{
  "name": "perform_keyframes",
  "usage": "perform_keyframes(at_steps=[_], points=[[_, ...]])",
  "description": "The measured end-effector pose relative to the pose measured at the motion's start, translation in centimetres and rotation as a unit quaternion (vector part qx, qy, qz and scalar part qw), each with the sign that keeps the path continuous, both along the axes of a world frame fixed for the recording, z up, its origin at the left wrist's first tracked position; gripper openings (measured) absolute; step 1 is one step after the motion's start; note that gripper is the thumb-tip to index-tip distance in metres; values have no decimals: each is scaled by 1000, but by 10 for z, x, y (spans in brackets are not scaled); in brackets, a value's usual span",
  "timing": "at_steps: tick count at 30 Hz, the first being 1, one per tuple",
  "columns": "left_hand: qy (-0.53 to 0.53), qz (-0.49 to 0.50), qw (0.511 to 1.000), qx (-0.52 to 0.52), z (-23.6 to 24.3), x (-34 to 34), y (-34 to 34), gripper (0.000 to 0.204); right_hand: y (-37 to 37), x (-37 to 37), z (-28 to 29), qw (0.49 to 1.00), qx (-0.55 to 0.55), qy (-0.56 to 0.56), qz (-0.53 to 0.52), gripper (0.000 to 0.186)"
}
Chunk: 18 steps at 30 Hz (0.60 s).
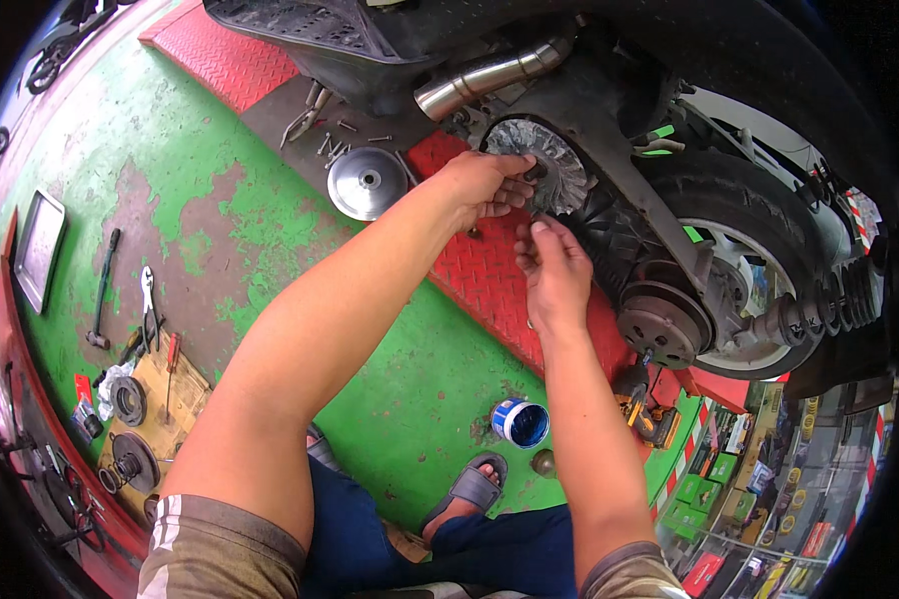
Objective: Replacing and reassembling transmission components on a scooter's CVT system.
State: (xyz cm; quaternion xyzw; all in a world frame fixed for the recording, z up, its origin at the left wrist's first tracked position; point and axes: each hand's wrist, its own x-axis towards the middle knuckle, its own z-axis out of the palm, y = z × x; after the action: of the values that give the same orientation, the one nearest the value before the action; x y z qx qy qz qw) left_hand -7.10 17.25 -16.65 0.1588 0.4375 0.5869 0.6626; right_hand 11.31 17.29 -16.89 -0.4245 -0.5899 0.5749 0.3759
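My left hand [489, 188] reaches to the finned metal fan disc [559, 168] on the scooter's drive side. Its thumb and fingers pinch round a small dark nut [536, 172] at the disc's centre. Just below, my right hand [557, 268] hovers in front of the casing, thumb against curled fingers; whatever it may hold is hidden. The black drive belt [614, 240] shows behind it. Lower right of the disc sits the round clutch drum [664, 321], beside the rear wheel [759, 235].
A smooth silver disc [368, 183] and loose bolts [332, 146] lie left of the red ramp [479, 285]. A blue-rimmed tub [520, 423] and a yellow-black power tool [654, 421] are near my right forearm. Pliers [150, 307] and a wooden board [175, 384] with parts lie at left.
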Motion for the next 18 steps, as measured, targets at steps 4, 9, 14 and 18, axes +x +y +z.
perform_keyframes(at_steps=[4,9,14,18], points=[[-7,3,1000,10,-4,-2,3,23,0,-6,13,913,-270,302,39,13],[1,4,1000,-4,2,2,3,20,2,-9,2,850,-331,402,82,17],[14,22,1000,-8,1,3,2,20,4,-25,4,857,-340,387,6,18],[5,33,999,14,-1,1,3,20,1,-44,14,859,-346,370,-69,19]])
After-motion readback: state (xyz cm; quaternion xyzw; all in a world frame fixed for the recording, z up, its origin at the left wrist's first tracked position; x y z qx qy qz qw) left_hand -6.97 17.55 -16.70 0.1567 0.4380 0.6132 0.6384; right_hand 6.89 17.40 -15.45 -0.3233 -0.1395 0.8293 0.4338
